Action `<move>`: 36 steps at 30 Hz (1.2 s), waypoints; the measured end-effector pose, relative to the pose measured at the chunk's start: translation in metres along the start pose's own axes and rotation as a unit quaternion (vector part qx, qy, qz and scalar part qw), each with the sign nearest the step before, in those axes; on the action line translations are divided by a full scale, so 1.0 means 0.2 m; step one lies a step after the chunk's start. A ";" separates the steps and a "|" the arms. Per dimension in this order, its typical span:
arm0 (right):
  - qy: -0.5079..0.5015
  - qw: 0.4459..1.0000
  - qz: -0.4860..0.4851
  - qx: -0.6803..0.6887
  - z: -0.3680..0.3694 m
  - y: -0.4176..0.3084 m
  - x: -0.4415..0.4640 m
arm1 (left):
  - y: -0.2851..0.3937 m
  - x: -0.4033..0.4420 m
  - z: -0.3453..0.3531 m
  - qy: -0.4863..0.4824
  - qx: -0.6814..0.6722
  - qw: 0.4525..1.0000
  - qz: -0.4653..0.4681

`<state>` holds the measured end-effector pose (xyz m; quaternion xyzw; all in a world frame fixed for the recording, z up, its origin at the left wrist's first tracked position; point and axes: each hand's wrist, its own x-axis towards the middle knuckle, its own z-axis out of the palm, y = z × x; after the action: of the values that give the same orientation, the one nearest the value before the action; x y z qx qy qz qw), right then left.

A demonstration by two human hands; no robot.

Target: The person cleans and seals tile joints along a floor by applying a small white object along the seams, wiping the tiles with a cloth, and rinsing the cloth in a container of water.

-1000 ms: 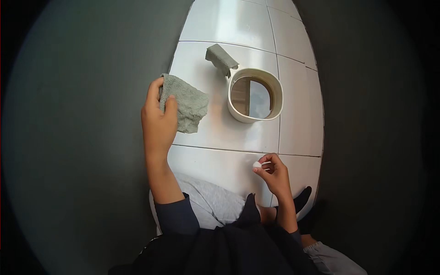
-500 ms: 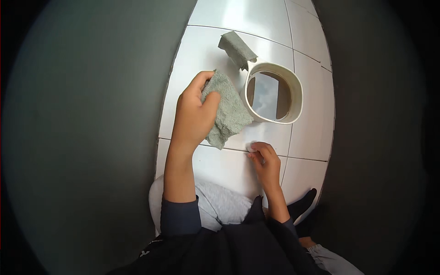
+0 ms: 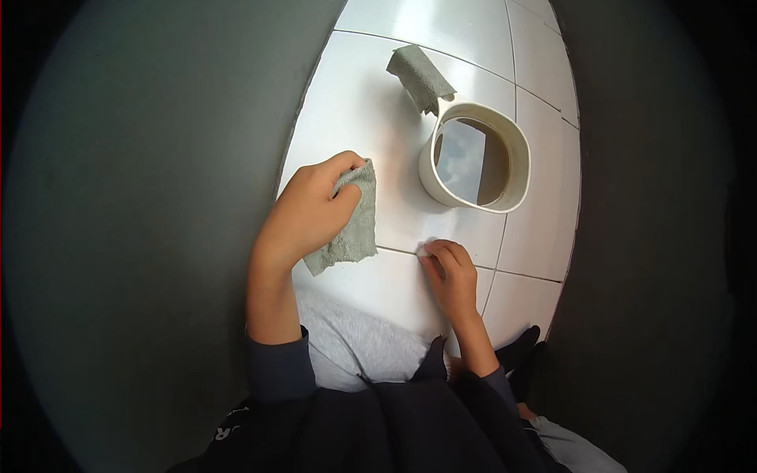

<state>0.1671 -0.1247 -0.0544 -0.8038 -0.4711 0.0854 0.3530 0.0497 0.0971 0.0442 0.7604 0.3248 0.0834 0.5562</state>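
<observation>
In the head view, the left hand point(image 3: 303, 213) is gripping a cloth point(image 3: 359, 229) left of the pot point(image 3: 433, 180), its long axis running toward the person, slanting left. The right hand point(image 3: 455, 288) is pinching a small white piece point(image 3: 423, 251).

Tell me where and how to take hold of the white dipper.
The dipper is probably best gripped by its handle, from the left: the handle juts out that way, toward the far side, mostly hidden under a draped grey cloth. Keep the dipper level, as it holds liquid.
</observation>
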 end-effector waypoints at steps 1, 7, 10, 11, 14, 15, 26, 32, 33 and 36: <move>-0.001 1.000 0.001 0.000 0.04 -0.02 0.02 | -0.01 0.01 -0.01 0.014 0.048 0.998 -0.026; -0.026 0.998 -0.059 -0.027 -0.01 -0.02 0.03 | -0.03 0.03 0.00 0.015 0.074 0.997 -0.006; -0.016 0.998 -0.040 -0.051 -0.09 0.04 -0.01 | -0.04 0.01 -0.01 -0.022 0.123 0.990 -0.059; -0.019 0.998 -0.043 -0.049 -0.09 0.05 -0.01 | -0.04 0.01 -0.01 -0.023 0.121 0.991 -0.060; -0.049 0.992 -0.117 -0.024 0.02 -0.03 0.06 | -0.04 0.03 0.01 -0.036 0.201 0.976 -0.074; -0.057 0.990 -0.130 -0.016 0.04 -0.07 0.08 | -0.04 0.03 0.00 -0.038 0.204 0.975 -0.083; -0.058 0.993 -0.095 -0.040 -0.02 0.00 0.04 | -0.02 0.06 0.05 -0.034 0.224 0.972 -0.068; -0.062 0.987 -0.121 -0.090 -0.01 -0.05 0.08 | -0.02 0.03 -0.01 0.037 0.172 0.984 -0.041; -0.054 0.986 -0.112 -0.108 -0.06 -0.01 0.06 | 0.01 0.03 -0.03 0.076 0.143 0.986 -0.042; -0.047 0.982 -0.110 -0.145 -0.11 0.05 0.01 | 0.01 0.04 -0.01 0.168 0.108 0.979 -0.025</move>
<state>0.1851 -0.1360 -0.0441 -0.7850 -0.5800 0.0139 0.2172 0.0558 0.1036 0.0448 0.7827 0.4401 0.1604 0.4098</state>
